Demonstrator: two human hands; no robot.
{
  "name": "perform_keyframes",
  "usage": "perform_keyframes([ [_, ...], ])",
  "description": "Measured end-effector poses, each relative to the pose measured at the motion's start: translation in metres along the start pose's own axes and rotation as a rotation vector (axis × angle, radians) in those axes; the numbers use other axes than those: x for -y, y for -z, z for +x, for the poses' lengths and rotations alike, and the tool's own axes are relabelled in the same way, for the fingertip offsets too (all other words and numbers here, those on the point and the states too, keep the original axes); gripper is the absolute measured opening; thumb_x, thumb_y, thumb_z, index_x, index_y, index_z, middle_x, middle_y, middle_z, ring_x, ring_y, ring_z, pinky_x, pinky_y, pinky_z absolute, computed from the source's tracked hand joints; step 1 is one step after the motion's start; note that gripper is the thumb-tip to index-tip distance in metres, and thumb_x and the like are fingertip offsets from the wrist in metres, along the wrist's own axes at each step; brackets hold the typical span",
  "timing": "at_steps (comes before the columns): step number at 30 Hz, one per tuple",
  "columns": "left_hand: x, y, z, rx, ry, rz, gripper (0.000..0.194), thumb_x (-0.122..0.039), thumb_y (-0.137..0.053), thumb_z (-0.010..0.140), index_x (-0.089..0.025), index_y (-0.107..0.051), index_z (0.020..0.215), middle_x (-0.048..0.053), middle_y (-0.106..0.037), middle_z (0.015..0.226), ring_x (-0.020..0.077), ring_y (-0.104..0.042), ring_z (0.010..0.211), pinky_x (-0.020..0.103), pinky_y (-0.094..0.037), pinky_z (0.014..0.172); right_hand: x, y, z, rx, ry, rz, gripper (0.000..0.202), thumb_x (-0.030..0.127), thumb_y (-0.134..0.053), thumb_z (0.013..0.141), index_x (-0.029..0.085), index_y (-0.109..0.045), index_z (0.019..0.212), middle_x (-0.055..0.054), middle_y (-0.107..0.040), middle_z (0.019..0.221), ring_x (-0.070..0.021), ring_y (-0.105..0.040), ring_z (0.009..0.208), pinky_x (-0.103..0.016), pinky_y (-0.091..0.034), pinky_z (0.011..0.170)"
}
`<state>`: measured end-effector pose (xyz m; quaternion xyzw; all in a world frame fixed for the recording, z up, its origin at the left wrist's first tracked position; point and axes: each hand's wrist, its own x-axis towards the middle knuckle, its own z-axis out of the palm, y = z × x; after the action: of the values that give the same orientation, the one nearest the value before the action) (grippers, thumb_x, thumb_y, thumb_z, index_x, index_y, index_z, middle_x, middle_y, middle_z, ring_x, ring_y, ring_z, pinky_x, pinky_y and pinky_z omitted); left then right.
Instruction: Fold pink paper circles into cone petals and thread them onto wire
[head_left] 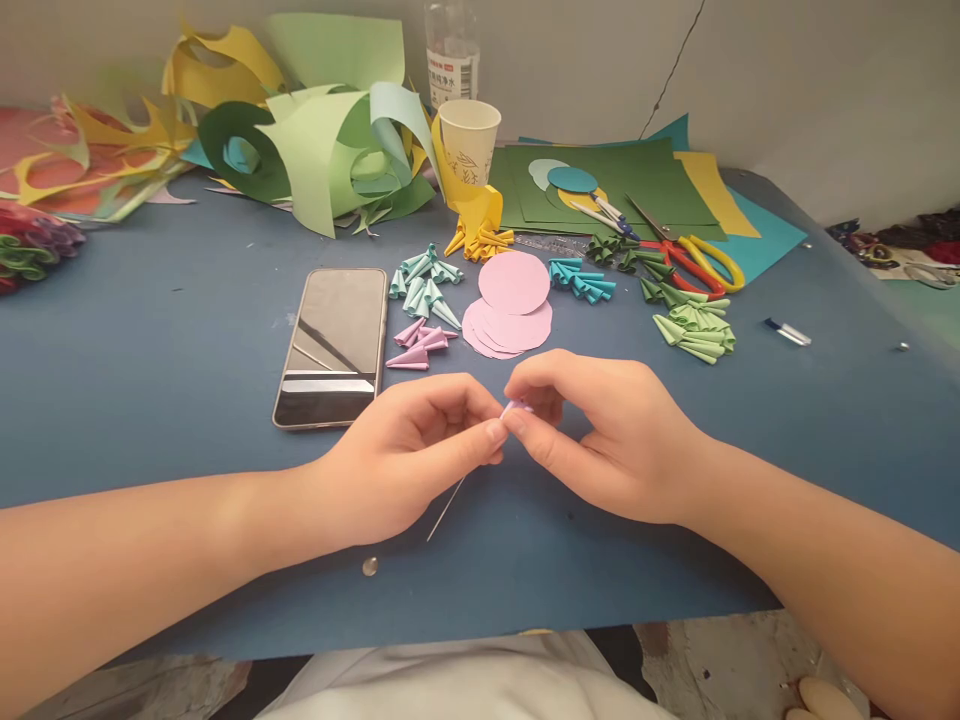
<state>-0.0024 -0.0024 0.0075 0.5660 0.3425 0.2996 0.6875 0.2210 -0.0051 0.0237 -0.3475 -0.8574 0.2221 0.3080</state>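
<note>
Between the fingertips of both hands is a small pale purple rolled paper piece [516, 407], mostly hidden by the fingers. My left hand [427, 440] pinches its left end, thumb against fingers. My right hand [607, 430] closes on it from the other side. A thin straight stick [445, 511] slants down from under my left fingertips; whether they grip it I cannot tell. Just beyond the hands lie pink paper circles [514, 283], some stacked. Left of them sit several pink-purple paper cones [421, 345] and light turquoise cones [426, 285].
A phone [330, 345] lies beside my left hand. Further back are blue cones [582, 281], green cones [697, 328], scissors [686, 258], a paper cup [470, 140], a bottle [452, 60], green paper sheets [622, 180] and curled paper scraps [315, 150]. A pen cap [787, 332] lies right.
</note>
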Motion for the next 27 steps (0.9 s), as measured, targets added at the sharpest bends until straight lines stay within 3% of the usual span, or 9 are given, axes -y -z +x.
perform_keyframes([
  [6, 0.0002, -0.0002, 0.0002, -0.007, -0.027, -0.012, 0.016, -0.03, -0.071, 0.098, -0.016, -0.073, 0.09, 0.0, -0.067, 0.08, 0.0104, -0.06, 0.076, 0.022, -0.05, 0.069, 0.0029, -0.0006, -0.0007, -0.067, -0.001, 0.045, 0.006, 0.016, -0.064, 0.098, 0.02, -0.059, 0.098, 0.001, -0.068, 0.081, -0.0112, -0.064, 0.069, -0.023, -0.052, 0.065],
  [14, 0.0007, -0.0009, 0.0015, -0.046, -0.017, -0.023, 0.016, -0.031, -0.074, 0.096, -0.017, -0.072, 0.089, -0.001, -0.066, 0.077, 0.0102, -0.058, 0.074, 0.022, -0.047, 0.066, 0.0056, -0.0013, 0.0023, -0.082, -0.202, 0.312, 0.008, 0.017, -0.07, 0.096, 0.022, -0.065, 0.098, 0.0, -0.074, 0.089, -0.0136, -0.072, 0.079, -0.025, -0.063, 0.074],
  [19, 0.0007, -0.0023, 0.0005, -0.097, -0.014, 0.005, 0.017, -0.035, -0.076, 0.093, -0.018, -0.072, 0.089, 0.001, -0.068, 0.08, 0.0123, -0.059, 0.074, 0.024, -0.048, 0.066, 0.009, -0.0009, 0.0026, -0.093, -0.295, 0.419, 0.015, 0.009, -0.069, 0.092, 0.022, -0.066, 0.098, 0.0, -0.075, 0.092, -0.0146, -0.075, 0.082, -0.026, -0.065, 0.074],
  [27, -0.0037, -0.007, -0.0022, -0.238, -0.09, 0.274, 0.018, -0.035, -0.073, 0.094, -0.018, -0.073, 0.088, 0.0, -0.07, 0.078, 0.0115, -0.06, 0.071, 0.022, -0.049, 0.065, 0.0048, -0.0031, 0.0016, -0.095, -0.397, 0.533, 0.021, 0.008, -0.072, 0.089, 0.021, -0.067, 0.104, -0.001, -0.074, 0.096, -0.0155, -0.074, 0.087, -0.027, -0.064, 0.076],
])
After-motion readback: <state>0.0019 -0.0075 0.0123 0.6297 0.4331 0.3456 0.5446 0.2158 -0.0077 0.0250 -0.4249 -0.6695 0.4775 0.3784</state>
